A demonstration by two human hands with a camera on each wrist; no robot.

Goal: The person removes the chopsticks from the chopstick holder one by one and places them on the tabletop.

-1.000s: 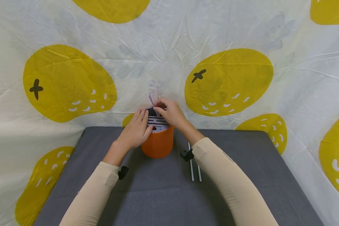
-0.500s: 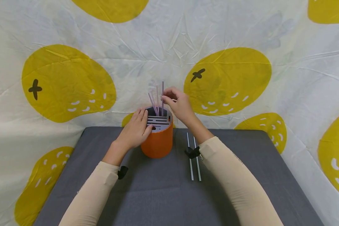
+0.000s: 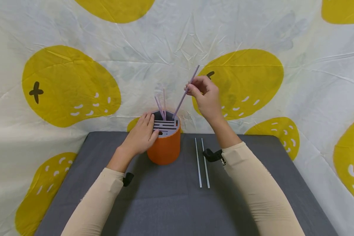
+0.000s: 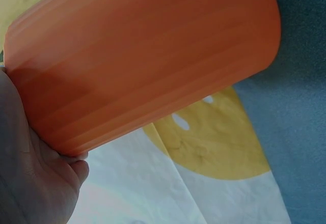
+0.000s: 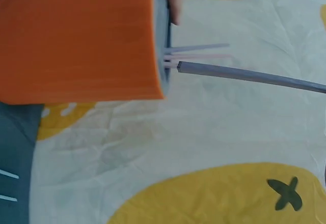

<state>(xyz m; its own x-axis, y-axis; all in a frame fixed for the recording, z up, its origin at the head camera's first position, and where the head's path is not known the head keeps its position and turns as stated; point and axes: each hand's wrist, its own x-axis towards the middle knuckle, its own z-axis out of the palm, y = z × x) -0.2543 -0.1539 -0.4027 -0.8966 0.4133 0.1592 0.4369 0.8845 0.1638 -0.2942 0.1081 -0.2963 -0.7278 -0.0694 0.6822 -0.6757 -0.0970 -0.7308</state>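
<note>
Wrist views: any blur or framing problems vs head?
Head view: even light, sharp, soft shadows on the grey mat. Left wrist view: orange holder fills the frame, soft from closeness. Right wrist view: purple straw slightly blurred, holder cropped at the left edge; no glare.

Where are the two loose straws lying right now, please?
In the head view, the two loose straws lie side by side on the grey mat, right of the orange cup.
</note>
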